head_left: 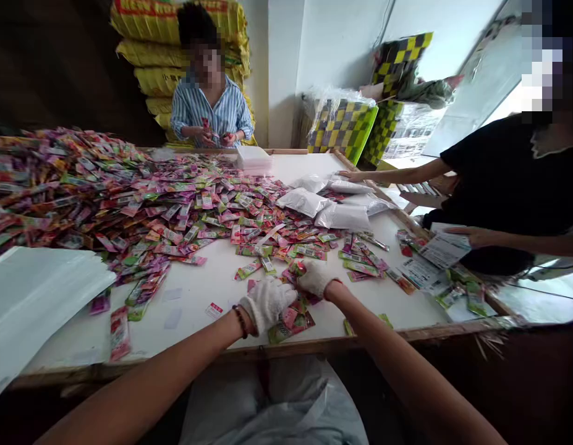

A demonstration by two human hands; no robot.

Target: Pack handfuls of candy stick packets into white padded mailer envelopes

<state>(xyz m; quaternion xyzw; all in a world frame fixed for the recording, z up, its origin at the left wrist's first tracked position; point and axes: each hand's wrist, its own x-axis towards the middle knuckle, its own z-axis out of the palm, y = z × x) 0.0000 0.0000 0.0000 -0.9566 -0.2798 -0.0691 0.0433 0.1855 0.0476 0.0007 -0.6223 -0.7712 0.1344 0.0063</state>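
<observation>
My left hand [267, 304], in a white knit glove with a beaded bracelet at the wrist, is curled over small pink-and-green packets [293, 321] near the table's front edge. What lies under its fingers is hidden. My right hand [318, 278], gloved too, is closed on a small packet [296, 269] just ahead of the left one. More slim packets [251, 269] lie loose around both hands. A short row of green and pink packets [360, 256] is to the right of my right hand.
A large heap of packets [82, 185] covers the table's left and back. White bags [344, 216] lie at the right, near paper slips [423, 269]. White plastic sheets [40, 296] are at front left. One person [212, 111] is opposite, another [504, 179] at right.
</observation>
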